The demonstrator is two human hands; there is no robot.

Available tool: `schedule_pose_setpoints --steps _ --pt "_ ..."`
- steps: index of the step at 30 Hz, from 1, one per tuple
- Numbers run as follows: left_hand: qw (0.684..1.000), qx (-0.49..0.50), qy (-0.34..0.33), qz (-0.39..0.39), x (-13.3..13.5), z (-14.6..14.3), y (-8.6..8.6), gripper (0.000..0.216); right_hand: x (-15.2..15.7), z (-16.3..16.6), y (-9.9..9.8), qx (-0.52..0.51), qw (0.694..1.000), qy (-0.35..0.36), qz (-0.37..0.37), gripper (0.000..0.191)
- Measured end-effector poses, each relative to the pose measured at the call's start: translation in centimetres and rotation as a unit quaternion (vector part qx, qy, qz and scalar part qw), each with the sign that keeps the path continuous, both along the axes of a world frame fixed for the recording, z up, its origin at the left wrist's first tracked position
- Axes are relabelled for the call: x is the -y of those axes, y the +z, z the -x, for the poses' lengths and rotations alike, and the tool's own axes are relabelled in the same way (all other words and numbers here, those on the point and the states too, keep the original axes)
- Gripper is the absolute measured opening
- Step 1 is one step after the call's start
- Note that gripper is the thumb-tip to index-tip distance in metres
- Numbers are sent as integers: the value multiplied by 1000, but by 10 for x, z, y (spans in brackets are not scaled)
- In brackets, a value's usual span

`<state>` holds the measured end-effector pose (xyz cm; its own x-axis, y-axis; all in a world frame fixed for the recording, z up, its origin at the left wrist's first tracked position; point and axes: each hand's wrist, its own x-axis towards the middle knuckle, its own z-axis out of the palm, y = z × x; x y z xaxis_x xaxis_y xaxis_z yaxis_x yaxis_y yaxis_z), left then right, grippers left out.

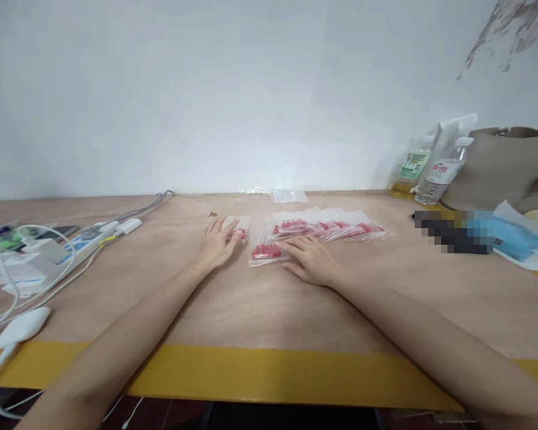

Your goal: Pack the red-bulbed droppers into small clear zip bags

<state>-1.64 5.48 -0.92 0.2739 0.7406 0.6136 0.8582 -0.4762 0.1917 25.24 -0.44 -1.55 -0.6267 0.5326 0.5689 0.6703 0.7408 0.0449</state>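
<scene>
My left hand (218, 242) lies on a small clear zip bag (244, 222) with red pieces inside, its fingers spread and the thumb over the bag's contents. Just to the right, another clear bag (264, 251) holds several red pieces in a row. My right hand (311, 260) rests flat at that bag's right edge, fingers stretched out toward the left. Behind my right hand, several more bags of red pieces (327, 226) overlap in a fanned row. What exactly the red pieces are is too small to tell.
An empty-looking zip bag (290, 196) lies by the wall. At left are a power strip (83, 245), white chargers (36, 263) and cables. At right stand two bottles (443, 170), a grey-beige bag (497, 167) and a blue package (515, 236). A yellow strip (260, 373) edges the table.
</scene>
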Motion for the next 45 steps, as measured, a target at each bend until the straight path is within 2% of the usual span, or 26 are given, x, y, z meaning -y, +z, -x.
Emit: schedule_pose_setpoints --steps 2,5,8,10,13,15,19,21,24,27,28,32,34,37,40,43,45 --pt "990 90 82 71 -16 3 -4 44 5 9 0 1 999 15 32 48" --pt "961 200 120 150 -33 8 -8 55 10 22 -3 20 997 32 75 50" --pt "924 303 81 219 -36 15 -3 72 11 29 -3 42 993 30 103 52" --pt "879 370 53 297 -31 22 5 75 10 33 -2 51 991 26 117 54" --pt "798 453 16 397 -23 37 17 54 3 45 -2 47 988 19 144 55" --pt "758 515 -6 400 -19 49 22 36 -6 59 -2 38 986 19 164 56" --pt "724 638 -42 260 -17 67 26 23 -34 101 -5 9 979 23 204 62" --pt "709 667 -57 221 -16 66 27 22 -48 119 -6 -9 975 20 219 60" --pt "700 667 -58 247 -9 49 29 21 -58 125 -9 -86 978 12 189 63" --pt "697 644 -76 306 5 17 29 18 -52 103 -11 -181 976 -38 114 64" --pt "696 635 -85 323 11 5 28 17 -48 91 -12 -186 978 -35 87 61" --pt "698 590 -138 383 40 -37 17 19 -28 39 -13 -114 992 52 -24 30" --pt "718 542 -158 407 53 -52 9 25 -18 19 -15 -89 989 95 -73 20" --pt "790 440 -154 398 64 -65 -1 33 -6 0 -16 -74 983 104 -131 16" --pt "855 342 -140 365 67 -66 -5 35 3 -6 -16 -26 982 104 -154 17" --pt "938 210 -134 243 67 -59 -4 42 7 -5 -14 -15 986 88 -143 18" --pt "972 104 -159 136 66 -52 -3 49 6 -3 -13 -24 990 79 -117 18"
